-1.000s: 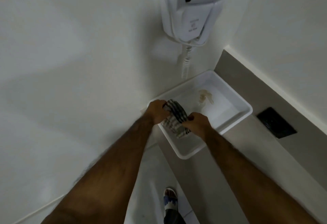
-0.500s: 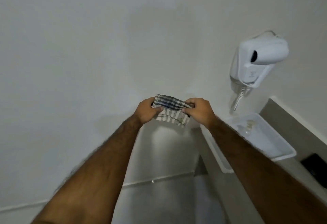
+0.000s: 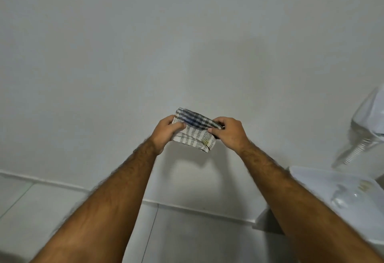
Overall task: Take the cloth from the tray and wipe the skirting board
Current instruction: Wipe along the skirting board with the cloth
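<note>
1. Both bare forearms reached forward from the lower edge of view, over a grey tiled floor (image 3: 197, 240).
2. Tray (image 3: 324, 181), white, sat on the counter (image 3: 268, 221) at lower right, partly behind the right forearm; a small yellowish smear lay inside it.
3. Cloth (image 3: 194, 130), folded and checked in blue and grey stripes, was held in the air between the two hands, clear of the tray and to its left.
4. Left hand (image 3: 166, 132) was closed on the cloth's left edge, thumb on top.
5. Right hand (image 3: 229, 132) pinched the cloth's right edge, fingers curled.
6. Skirting board (image 3: 52, 183), white, ran along the wall's base below the hands, well apart from the cloth.
7. Wall-mounted dryer (image 3: 369, 121), blurred, hung at far right.
</note>
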Demonstrator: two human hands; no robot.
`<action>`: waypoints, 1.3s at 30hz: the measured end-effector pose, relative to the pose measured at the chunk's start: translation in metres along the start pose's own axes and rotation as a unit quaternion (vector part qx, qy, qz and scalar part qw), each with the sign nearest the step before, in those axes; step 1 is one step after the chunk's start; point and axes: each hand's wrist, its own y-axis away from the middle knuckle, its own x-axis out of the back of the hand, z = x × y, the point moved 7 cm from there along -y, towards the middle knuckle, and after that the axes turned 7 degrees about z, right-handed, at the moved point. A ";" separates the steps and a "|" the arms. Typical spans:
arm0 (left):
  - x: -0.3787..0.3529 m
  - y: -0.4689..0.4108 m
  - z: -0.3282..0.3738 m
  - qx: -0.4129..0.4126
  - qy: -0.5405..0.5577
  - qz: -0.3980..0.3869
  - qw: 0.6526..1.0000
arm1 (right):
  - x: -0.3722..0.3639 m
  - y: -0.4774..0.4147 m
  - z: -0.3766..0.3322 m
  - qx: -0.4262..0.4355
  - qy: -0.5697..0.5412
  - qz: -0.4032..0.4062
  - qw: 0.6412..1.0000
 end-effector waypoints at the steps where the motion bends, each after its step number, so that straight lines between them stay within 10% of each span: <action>1: 0.008 -0.001 -0.012 0.019 0.027 0.014 0.999 | -0.013 -0.002 0.001 -0.002 -0.008 -0.008 1.000; 11: 0.059 -0.016 -0.214 0.119 0.297 0.163 0.933 | -0.199 -0.008 0.108 -0.100 -0.090 -0.146 0.980; 21: 0.039 -0.073 -0.581 0.234 0.351 0.238 0.875 | -0.459 0.006 0.381 -0.244 -0.133 -0.250 0.928; 25: 0.047 -0.082 -0.748 0.249 0.357 0.309 0.846 | -0.539 0.001 0.459 0.083 0.132 -0.241 0.958; 29: 0.062 -0.079 -0.901 0.264 0.281 0.401 0.831 | -0.587 0.006 0.499 0.507 0.277 -0.051 0.814; 35: 0.077 -0.110 -1.032 0.266 0.095 0.421 0.862 | -0.614 -0.007 0.568 0.625 0.353 0.142 0.682; 39: 0.111 -0.173 -1.045 0.230 -0.052 0.467 0.853 | -0.623 -0.009 0.587 0.632 0.341 0.220 0.661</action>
